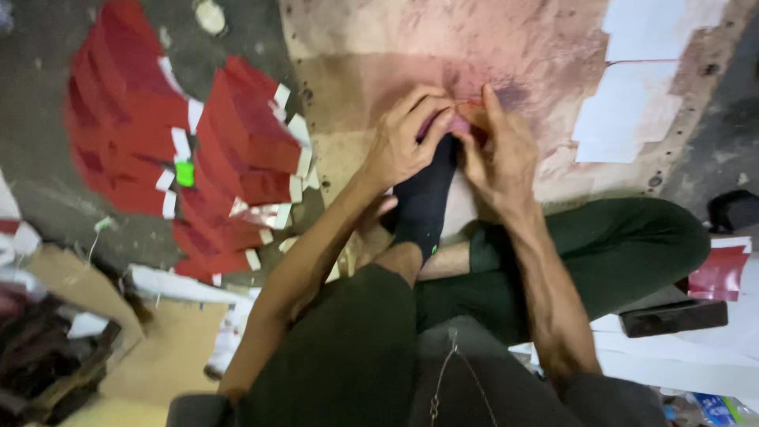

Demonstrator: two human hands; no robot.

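My left hand (407,141) and my right hand (498,154) meet over a stained board on the floor, fingertips pinched together on a small red piece of paper (457,122). The piece is mostly hidden by my fingers. Right under my hands is my foot in a black sock (424,202). My legs in dark green trousers (609,245) are crossed beneath me.
Overlapping rows of red folded paper pieces with white tabs (237,142) lie on the floor at the left. White sheets (628,111) lie at the upper right. A dark flat object (672,316) and a red sheet (719,273) sit at the right. Cardboard (166,348) lies lower left.
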